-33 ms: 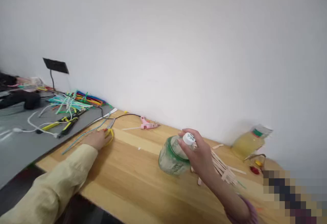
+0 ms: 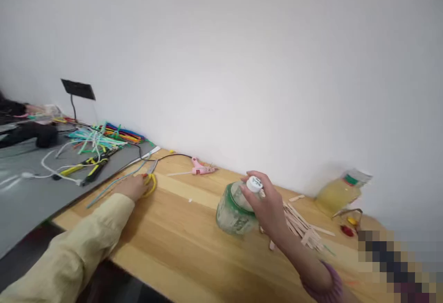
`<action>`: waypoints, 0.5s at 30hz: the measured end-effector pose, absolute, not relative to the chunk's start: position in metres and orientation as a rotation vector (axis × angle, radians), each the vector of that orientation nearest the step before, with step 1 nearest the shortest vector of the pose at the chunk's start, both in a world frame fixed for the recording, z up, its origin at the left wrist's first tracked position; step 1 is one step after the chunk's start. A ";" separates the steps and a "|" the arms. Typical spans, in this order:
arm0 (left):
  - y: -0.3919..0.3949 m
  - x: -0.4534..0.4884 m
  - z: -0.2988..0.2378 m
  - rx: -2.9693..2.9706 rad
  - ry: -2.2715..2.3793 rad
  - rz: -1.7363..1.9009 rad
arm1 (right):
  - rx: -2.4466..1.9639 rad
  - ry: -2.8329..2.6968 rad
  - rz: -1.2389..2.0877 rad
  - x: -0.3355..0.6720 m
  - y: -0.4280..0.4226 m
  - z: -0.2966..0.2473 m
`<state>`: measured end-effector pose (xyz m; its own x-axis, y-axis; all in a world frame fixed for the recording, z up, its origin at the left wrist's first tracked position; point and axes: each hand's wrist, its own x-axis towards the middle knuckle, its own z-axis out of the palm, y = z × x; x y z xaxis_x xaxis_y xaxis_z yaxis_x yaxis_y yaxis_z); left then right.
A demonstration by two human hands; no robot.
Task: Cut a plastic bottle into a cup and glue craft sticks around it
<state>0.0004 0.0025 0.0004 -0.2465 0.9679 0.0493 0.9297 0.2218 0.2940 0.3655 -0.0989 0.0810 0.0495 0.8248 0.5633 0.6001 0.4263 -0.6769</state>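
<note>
My right hand [image 2: 267, 207] is wrapped round the neck of a clear plastic bottle [image 2: 232, 211] with a green band and a white cap [image 2: 255, 183]. The bottle leans on the wooden table [image 2: 194, 247]. My left hand [image 2: 135, 187], in a pale yellow sleeve, lies closed on yellow-handled scissors [image 2: 150, 185] near the table's left end. The scissor blades point away towards the wall.
A pink glue gun [image 2: 200, 169] lies by the wall. Wooden sticks [image 2: 302, 227] are piled right of the bottle, beyond them a yellowish bottle [image 2: 337, 193] on its side. A grey mat [image 2: 31, 192] at left holds coloured strands [image 2: 100, 136] and yellow-black pliers [image 2: 86, 170].
The view has shifted very slightly. Both hands keep the same hold and place.
</note>
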 end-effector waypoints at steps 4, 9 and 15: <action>0.011 -0.001 0.007 1.749 2.314 0.439 | -1.213 -1.679 0.261 0.361 -0.085 0.081; -0.008 -0.006 0.029 1.640 2.140 0.696 | -1.020 -1.525 0.124 0.387 -0.112 0.089; -0.115 0.063 0.047 1.670 1.411 1.430 | -1.165 -1.595 0.482 0.387 -0.189 0.062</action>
<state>0.0628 -0.1146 0.0465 -0.1015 0.9196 0.3796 0.3670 -0.3201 0.8734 0.3867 -0.1890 0.0618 0.0286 0.8620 0.5061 0.4377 0.4443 -0.7817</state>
